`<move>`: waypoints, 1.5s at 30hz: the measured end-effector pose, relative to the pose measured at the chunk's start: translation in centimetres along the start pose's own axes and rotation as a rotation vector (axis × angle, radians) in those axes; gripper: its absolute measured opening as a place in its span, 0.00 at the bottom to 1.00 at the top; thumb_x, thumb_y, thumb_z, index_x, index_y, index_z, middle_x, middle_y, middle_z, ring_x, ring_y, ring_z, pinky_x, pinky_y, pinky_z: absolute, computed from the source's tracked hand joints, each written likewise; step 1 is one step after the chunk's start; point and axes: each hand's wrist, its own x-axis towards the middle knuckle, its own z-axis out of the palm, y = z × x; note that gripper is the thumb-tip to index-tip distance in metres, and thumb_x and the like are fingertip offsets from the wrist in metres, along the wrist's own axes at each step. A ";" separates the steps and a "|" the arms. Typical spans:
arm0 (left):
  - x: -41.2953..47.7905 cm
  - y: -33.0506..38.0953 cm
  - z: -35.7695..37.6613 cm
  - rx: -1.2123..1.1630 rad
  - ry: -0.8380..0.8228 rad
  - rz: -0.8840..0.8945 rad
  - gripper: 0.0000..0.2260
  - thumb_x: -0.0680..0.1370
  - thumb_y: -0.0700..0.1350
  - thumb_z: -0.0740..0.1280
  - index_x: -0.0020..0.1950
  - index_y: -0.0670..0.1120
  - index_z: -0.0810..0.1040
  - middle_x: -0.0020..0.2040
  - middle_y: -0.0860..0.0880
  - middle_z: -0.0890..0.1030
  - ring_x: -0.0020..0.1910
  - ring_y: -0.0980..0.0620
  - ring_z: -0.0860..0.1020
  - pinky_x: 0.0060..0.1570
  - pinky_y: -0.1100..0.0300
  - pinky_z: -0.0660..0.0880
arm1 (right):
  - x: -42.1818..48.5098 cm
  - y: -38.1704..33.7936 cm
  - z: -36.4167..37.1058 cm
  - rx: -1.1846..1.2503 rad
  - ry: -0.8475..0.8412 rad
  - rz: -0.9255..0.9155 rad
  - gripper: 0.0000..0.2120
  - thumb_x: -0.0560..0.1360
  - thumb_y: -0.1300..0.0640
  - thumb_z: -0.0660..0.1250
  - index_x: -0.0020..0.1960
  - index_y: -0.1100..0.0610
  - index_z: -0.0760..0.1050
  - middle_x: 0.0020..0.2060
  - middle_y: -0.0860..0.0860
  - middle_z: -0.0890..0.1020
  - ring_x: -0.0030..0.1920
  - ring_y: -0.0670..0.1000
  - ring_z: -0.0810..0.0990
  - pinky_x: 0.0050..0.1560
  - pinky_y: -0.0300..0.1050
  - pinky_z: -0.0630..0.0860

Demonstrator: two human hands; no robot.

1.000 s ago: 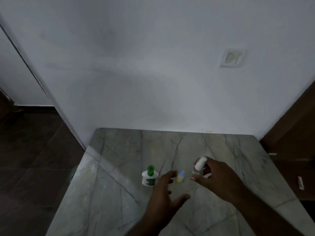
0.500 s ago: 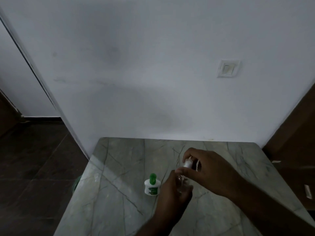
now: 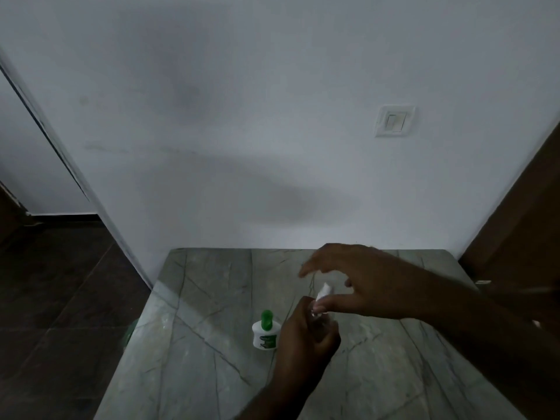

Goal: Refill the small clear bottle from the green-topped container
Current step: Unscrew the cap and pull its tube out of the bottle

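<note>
The left hand [image 3: 306,338] is curling tight around the small clear bottle [image 3: 317,317], holding it just above the marble table [image 3: 197,298]. The right hand [image 3: 366,286] is reaching over it, thumb and a finger pinching the white cap [image 3: 324,290] at the bottle's top while the other fingers are fanning out wide. The green-topped container [image 3: 265,333] is standing upright just beside the left hand.

Both the left hand [image 3: 306,341] and right hand [image 3: 368,286] are bare.
</note>
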 end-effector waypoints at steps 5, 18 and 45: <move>0.2 0.4 0.1 0.003 0.011 -0.009 0.11 0.72 0.44 0.74 0.51 0.54 0.76 0.44 0.55 0.82 0.39 0.56 0.81 0.38 0.59 0.78 | 0.4 -0.8 0.2 -0.123 0.030 0.041 0.09 0.75 0.41 0.64 0.49 0.45 0.78 0.40 0.41 0.83 0.36 0.38 0.78 0.47 0.47 0.79; 0.6 0.0 -0.4 0.000 0.015 0.002 0.11 0.71 0.44 0.73 0.48 0.55 0.75 0.40 0.55 0.82 0.37 0.58 0.81 0.36 0.64 0.77 | 0.6 -0.9 0.4 -0.176 0.064 0.019 0.10 0.75 0.40 0.63 0.50 0.44 0.77 0.42 0.40 0.82 0.41 0.39 0.77 0.48 0.48 0.78; 0.3 -0.2 -1.4 -0.018 0.062 -0.010 0.12 0.70 0.42 0.73 0.40 0.57 0.73 0.33 0.59 0.78 0.31 0.62 0.75 0.32 0.73 0.70 | -4.2 10.0 0.9 1.197 0.657 0.323 0.03 0.71 0.54 0.70 0.41 0.54 0.78 0.45 0.56 0.85 0.38 0.45 0.83 0.35 0.37 0.80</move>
